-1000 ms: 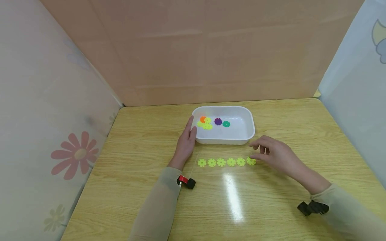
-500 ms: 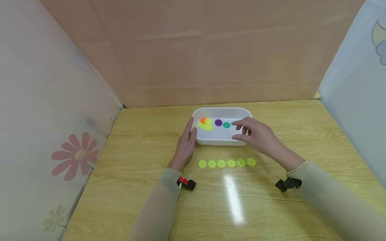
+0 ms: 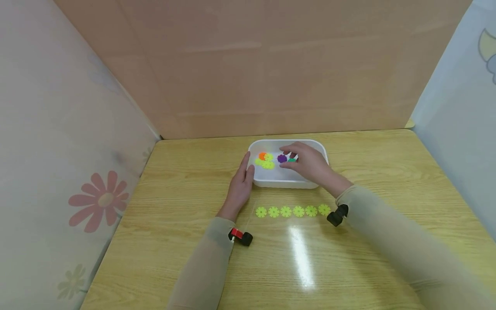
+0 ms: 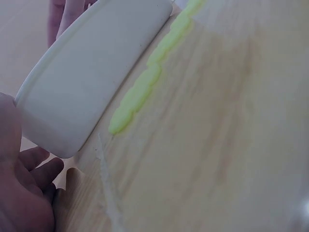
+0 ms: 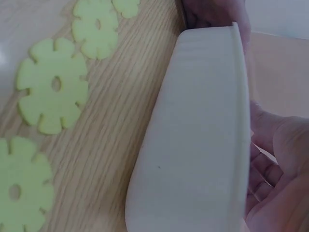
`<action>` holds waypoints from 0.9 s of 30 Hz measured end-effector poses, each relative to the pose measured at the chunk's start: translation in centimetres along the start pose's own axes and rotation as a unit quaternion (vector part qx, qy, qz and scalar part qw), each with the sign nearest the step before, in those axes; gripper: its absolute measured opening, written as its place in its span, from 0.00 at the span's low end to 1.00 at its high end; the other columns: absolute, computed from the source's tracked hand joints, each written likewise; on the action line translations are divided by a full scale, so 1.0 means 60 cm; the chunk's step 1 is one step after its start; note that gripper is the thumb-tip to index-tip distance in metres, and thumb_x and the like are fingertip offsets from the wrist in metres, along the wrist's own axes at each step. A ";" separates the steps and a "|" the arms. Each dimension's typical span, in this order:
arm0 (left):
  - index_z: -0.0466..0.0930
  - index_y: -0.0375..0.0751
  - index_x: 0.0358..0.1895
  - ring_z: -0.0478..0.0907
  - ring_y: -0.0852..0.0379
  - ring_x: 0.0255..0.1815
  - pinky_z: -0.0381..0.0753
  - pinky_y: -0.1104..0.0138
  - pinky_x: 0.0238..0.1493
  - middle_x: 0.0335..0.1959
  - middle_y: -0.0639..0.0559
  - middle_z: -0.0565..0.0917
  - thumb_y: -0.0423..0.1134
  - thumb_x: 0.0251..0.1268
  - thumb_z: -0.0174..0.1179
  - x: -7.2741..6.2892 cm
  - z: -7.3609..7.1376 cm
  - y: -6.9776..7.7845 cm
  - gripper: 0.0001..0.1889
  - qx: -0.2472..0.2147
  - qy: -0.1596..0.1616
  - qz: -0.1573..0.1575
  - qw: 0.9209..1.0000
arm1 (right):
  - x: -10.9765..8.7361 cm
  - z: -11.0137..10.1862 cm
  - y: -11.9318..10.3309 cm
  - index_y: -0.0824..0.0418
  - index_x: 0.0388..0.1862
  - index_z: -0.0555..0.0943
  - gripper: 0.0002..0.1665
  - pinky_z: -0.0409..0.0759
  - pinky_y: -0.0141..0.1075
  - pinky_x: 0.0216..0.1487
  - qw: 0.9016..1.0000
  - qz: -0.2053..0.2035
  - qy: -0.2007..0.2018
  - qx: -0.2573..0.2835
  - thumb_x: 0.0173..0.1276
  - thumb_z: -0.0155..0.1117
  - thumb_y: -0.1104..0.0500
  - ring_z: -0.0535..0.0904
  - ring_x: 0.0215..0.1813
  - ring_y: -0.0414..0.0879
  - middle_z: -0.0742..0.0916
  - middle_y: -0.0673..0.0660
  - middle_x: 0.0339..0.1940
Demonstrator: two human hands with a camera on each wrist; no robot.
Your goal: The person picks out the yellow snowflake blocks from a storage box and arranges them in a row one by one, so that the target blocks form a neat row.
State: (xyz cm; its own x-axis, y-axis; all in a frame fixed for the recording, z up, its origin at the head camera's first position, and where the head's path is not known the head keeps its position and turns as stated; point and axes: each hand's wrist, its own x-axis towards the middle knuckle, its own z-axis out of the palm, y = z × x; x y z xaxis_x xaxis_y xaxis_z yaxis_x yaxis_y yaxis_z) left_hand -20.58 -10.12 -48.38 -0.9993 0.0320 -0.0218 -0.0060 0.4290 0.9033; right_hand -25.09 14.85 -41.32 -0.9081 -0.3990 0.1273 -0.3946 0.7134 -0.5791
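Note:
My left hand (image 3: 238, 189) holds the left end of a white plastic tray (image 3: 284, 184), thumb at the rim and the other fingers along the outside. My right hand (image 3: 310, 165) reaches over the tray's right side, thumb and index finger spread apart with nothing between them. Right by those fingertips lie a purple snowflake disc (image 3: 282, 159) and a green snowflake disc (image 3: 292, 160), the green one partly covered by the hand. At the tray's left lie an orange disc (image 3: 262, 156) and several yellow discs (image 3: 267, 165). The right wrist view shows the right hand beyond the tray wall (image 5: 193, 130).
A row of several yellow-green snowflake discs (image 3: 286, 211) lies flat on the wooden table (image 3: 186, 189) in front of the tray. A brown panel (image 3: 271, 77) stands behind the table, with pale printed walls (image 3: 42, 142) at both sides.
My right hand has moved from the right end of the disc row, up and left, to over the tray with fingers spread. My left hand stays at the tray's left end.

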 end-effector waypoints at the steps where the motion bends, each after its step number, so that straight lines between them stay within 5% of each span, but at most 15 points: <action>1: 0.47 0.81 0.90 0.52 0.53 0.90 0.54 0.48 0.88 0.91 0.61 0.55 0.60 0.94 0.39 0.001 0.000 0.000 0.30 0.000 0.000 0.001 1.000 | 0.006 0.004 0.000 0.61 0.75 0.83 0.35 0.85 0.52 0.57 1.000 0.004 -0.005 -0.001 0.73 0.82 0.54 0.85 0.58 0.60 0.90 0.62 0.61; 12: 0.47 0.80 0.90 0.53 0.50 0.90 0.56 0.44 0.87 0.91 0.59 0.56 0.60 0.94 0.39 0.002 -0.002 -0.002 0.30 0.008 -0.002 0.000 1.000 | 0.051 0.048 0.005 0.63 0.75 0.83 0.35 0.71 0.58 0.79 1.000 0.009 -0.027 0.000 0.72 0.82 0.54 0.76 0.76 0.62 0.87 0.64 0.70; 21: 0.46 0.80 0.90 0.54 0.48 0.90 0.56 0.44 0.87 0.91 0.57 0.57 0.59 0.94 0.39 0.004 -0.003 -0.004 0.30 0.011 -0.001 0.006 1.000 | 0.067 0.067 0.012 0.61 0.78 0.81 0.37 0.66 0.55 0.83 0.999 0.015 -0.042 0.016 0.73 0.82 0.55 0.72 0.81 0.60 0.83 0.63 0.76; 27: 0.47 0.78 0.91 0.55 0.50 0.89 0.57 0.46 0.87 0.90 0.58 0.57 0.59 0.94 0.39 0.002 -0.005 -0.003 0.30 0.009 0.000 0.009 1.000 | 0.074 0.076 0.011 0.65 0.76 0.82 0.38 0.67 0.54 0.83 0.998 -0.017 -0.050 0.020 0.70 0.84 0.58 0.73 0.80 0.60 0.84 0.63 0.75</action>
State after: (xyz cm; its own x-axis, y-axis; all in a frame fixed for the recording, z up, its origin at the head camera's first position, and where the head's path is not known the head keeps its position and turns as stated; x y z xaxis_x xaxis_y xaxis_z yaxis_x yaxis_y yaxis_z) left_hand -20.69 -10.45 -48.42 -0.9992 0.0393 -0.0063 0.0118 0.4441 0.8959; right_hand -28.73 10.94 -44.85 -0.8748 -0.4798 0.0669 -0.4171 0.6758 -0.6077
